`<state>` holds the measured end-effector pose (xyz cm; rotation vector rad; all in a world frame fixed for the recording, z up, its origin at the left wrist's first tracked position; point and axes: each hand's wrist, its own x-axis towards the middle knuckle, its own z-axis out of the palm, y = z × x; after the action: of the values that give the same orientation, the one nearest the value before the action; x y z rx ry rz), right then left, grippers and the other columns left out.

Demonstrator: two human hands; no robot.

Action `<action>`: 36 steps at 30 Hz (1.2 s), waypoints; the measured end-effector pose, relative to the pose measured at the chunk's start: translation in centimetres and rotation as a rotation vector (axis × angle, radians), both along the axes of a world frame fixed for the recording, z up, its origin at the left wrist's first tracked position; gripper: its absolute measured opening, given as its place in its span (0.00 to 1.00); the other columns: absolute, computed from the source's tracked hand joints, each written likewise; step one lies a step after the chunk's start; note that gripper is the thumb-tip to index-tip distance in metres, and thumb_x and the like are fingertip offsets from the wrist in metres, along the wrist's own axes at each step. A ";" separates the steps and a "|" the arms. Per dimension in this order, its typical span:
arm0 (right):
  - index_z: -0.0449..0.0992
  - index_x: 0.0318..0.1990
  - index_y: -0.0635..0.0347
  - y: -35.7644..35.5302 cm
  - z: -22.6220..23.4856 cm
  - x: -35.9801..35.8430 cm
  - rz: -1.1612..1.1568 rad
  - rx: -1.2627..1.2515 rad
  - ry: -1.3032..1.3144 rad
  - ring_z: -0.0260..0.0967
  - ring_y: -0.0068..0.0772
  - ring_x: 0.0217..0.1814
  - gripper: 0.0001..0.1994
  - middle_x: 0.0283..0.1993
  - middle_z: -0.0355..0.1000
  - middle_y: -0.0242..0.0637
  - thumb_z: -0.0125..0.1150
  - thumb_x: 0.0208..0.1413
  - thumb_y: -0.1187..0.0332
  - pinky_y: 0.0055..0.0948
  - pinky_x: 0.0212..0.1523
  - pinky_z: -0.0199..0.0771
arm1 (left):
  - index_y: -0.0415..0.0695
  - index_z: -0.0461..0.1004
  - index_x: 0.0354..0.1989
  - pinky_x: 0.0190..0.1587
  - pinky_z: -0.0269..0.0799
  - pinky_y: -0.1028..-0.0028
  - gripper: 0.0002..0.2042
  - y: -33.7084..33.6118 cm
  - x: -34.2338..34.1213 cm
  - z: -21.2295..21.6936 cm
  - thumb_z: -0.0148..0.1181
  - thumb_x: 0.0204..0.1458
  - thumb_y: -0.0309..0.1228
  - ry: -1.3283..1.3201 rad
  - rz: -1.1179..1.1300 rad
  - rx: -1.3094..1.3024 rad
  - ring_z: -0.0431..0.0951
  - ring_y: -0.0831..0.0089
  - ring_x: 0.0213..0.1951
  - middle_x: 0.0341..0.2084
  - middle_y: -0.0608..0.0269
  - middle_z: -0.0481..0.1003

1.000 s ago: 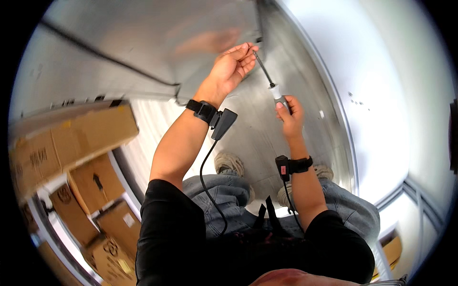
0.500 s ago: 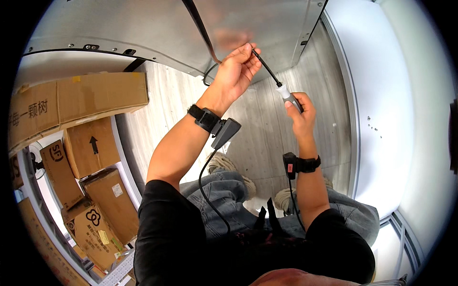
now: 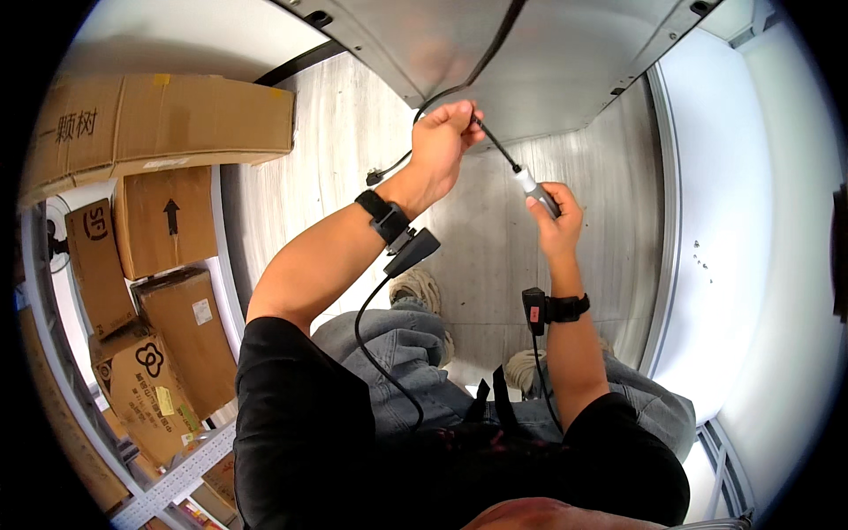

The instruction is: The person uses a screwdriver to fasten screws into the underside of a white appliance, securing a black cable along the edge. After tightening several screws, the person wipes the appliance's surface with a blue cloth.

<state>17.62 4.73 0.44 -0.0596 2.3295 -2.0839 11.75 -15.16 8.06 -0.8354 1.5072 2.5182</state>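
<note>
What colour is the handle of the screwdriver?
The screwdriver handle is pale grey to white with a black shaft, gripped in the right hand; head view shows it.

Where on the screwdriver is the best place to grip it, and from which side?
Grip the screwdriver by its thick pale handle, at the lower right end, coming from below as the right hand does. The thin dark shaft slants up-left to the left hand, too slim for a firm hold.
</note>
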 end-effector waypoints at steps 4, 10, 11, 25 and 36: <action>0.73 0.33 0.63 -0.3 -0.9 1.8 0.112 0.057 -0.095 0.58 0.15 0.23 0.09 0.22 0.66 0.26 0.65 0.46 0.70 0.19 0.25 0.58 | 0.39 0.71 0.39 0.41 0.73 0.76 0.08 -2.5 3.6 -2.3 0.47 0.61 0.29 -0.125 0.018 0.016 0.71 0.76 0.33 0.35 0.62 0.73; 0.73 0.32 0.63 -1.8 -0.7 3.7 0.148 0.167 -0.113 0.58 0.15 0.23 0.08 0.23 0.67 0.26 0.64 0.47 0.71 0.20 0.25 0.59 | 0.39 0.70 0.39 0.41 0.73 0.77 0.09 -4.5 5.3 -4.2 0.47 0.61 0.31 -0.190 -0.003 0.068 0.72 0.77 0.32 0.33 0.63 0.74; 0.73 0.32 0.63 -2.1 -1.0 3.8 0.126 0.149 -0.136 0.58 0.16 0.23 0.08 0.23 0.67 0.26 0.64 0.47 0.71 0.20 0.25 0.59 | 0.40 0.71 0.39 0.41 0.73 0.77 0.09 -4.6 5.1 -4.5 0.47 0.61 0.31 -0.182 -0.005 0.075 0.72 0.78 0.32 0.33 0.63 0.74; 0.74 0.33 0.63 -4.9 0.6 6.0 -0.071 0.374 0.057 0.63 0.23 0.21 0.09 0.22 0.68 0.33 0.66 0.46 0.69 0.24 0.23 0.62 | 0.40 0.71 0.39 0.37 0.73 0.78 0.08 -4.3 4.0 -6.5 0.45 0.61 0.29 -0.238 0.046 0.114 0.70 0.78 0.30 0.32 0.64 0.74; 0.73 0.32 0.62 -6.7 1.1 6.2 0.020 0.416 0.009 0.66 0.33 0.22 0.09 0.25 0.70 0.37 0.66 0.45 0.71 0.30 0.25 0.66 | 0.41 0.69 0.40 0.34 0.72 0.77 0.09 -6.7 5.1 -6.8 0.42 0.61 0.28 -0.284 0.085 0.087 0.68 0.78 0.29 0.32 0.64 0.72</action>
<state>23.79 -2.01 1.54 -0.0849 2.6969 -1.5506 16.86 -21.90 1.22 -1.2055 1.2886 2.3745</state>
